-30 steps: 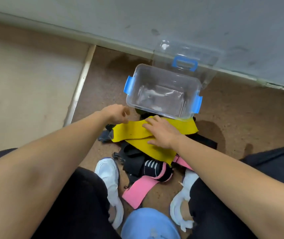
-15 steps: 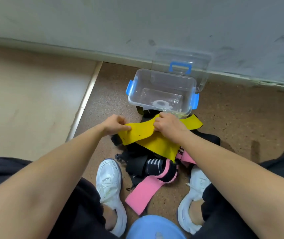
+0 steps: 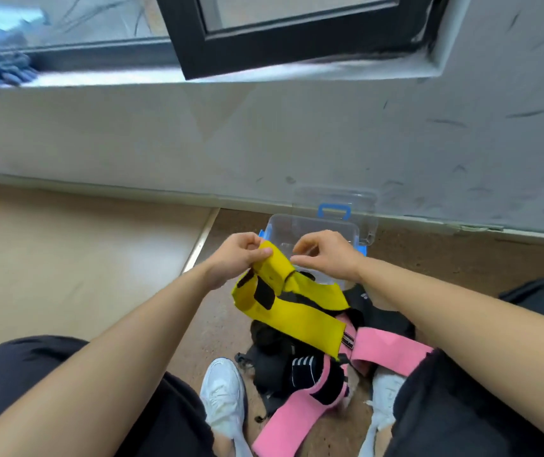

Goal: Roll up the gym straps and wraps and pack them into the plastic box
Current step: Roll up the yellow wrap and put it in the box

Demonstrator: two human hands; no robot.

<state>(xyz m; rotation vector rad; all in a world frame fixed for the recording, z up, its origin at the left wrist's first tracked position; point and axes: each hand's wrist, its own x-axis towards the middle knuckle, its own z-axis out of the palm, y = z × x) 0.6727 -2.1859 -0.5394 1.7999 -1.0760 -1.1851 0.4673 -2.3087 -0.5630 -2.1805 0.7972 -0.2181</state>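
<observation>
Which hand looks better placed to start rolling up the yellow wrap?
Probably the left. The left hand grips the yellow wrap at its upper end, where a roll would begin; the right hand only has its fingertips at the wrap's edge.

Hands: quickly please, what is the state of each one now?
Left hand: holds the yellow wrap by its upper end.
Right hand: curled beside the wrap; grip cannot be told.

scuffed grey wall point(image 3: 330, 136) under black-framed window point(image 3: 297, 44); brown floor point(image 3: 462, 258) beside beige floor point(image 3: 66, 252).
</observation>
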